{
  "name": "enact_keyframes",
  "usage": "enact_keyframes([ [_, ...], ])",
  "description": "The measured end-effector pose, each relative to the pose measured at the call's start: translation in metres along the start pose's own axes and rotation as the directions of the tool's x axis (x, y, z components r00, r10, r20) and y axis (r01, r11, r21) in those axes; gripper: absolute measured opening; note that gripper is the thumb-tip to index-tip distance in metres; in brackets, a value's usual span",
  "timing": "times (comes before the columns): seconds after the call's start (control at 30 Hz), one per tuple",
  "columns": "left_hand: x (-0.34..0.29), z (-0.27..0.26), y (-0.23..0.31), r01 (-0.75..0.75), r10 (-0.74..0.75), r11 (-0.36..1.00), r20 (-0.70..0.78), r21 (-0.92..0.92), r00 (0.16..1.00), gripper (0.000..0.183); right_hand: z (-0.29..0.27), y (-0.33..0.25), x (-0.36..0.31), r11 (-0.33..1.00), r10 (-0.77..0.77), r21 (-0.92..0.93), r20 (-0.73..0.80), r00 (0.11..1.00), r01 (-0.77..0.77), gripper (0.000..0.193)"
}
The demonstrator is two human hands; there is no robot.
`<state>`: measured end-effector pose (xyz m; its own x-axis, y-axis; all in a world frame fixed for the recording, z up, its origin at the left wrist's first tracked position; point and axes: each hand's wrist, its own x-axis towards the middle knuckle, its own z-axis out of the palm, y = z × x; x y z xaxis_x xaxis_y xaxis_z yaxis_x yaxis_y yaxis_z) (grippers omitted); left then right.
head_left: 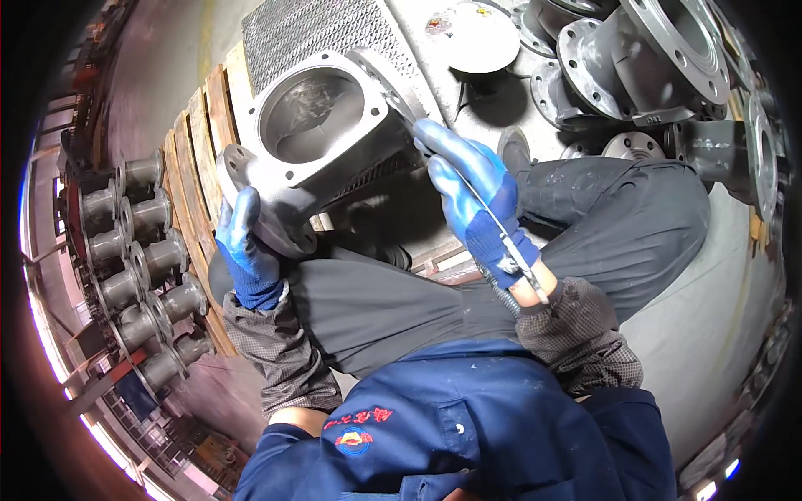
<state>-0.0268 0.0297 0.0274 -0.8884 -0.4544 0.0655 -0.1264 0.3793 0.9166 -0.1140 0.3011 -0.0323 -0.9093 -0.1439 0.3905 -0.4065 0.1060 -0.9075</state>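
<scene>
Through the head camera I look down on a grey metal pipe fitting (pixel 387 144) at eleven o'clock, just beyond the lap. Its square flange faces up, with bolt holes at the corners around a wide round opening, and a round flange stands on either side. I find the left hand (pixel 246 250) at nine o'clock, in a blue glove, its thumb and fingers up against the fitting's lower round flange; I cannot tell whether that grip is clamped on the rim or only resting there. The right hand (pixel 480 188), gloved alike, is at two o'clock, its grip closed on a slim metal rod (pixel 510 248) that runs back over the palm toward the wrist. Its fingertips come right up to the fitting's far flange, though I can't make out whether they touch.

Past the fitting, also at eleven, I see a rough-textured grey pad (pixel 309 33). Wooden slats (pixel 199 121) lie at ten o'clock, and flanged pipes (pixel 121 290) are stacked at nine. A round white-topped stool (pixel 476 37) stands between twelve and one, with bigger flanged castings (pixel 614 67) crowded together at two. Dark trousers (pixel 384 309) spread across the middle, below the fitting.
</scene>
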Motion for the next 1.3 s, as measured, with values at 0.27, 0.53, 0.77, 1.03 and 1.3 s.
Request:
enact_keyframes([
  [0.27,0.005,0.002,0.002,-0.080,0.077,0.980,0.025,0.183,0.997,0.039,0.008,0.014,0.014,0.978,-0.117,-0.156,0.145,0.982,0.140,0.040],
  [0.53,0.003,-0.001,-0.006,-0.039,0.038,0.997,0.020,0.061,0.999,0.044,0.017,0.027,0.016,0.756,-0.179,-0.543,0.366,0.913,0.366,0.053],
  [0.77,0.001,0.014,0.014,0.045,-0.043,0.997,-0.044,0.058,0.998,0.040,0.038,0.038,0.004,0.723,-0.027,-0.648,0.319,0.947,0.239,0.040],
  [1.03,0.001,-0.001,0.006,-0.219,0.192,0.926,0.114,0.307,0.975,0.033,0.019,-0.007,0.015,0.797,-0.053,-0.559,0.314,0.948,0.229,0.036],
  [1.3,0.004,0.000,0.001,-0.173,0.154,0.937,0.085,0.304,0.984,0.033,0.024,0.010,0.010,0.943,0.257,0.212,0.023,0.966,-0.256,0.028],
])
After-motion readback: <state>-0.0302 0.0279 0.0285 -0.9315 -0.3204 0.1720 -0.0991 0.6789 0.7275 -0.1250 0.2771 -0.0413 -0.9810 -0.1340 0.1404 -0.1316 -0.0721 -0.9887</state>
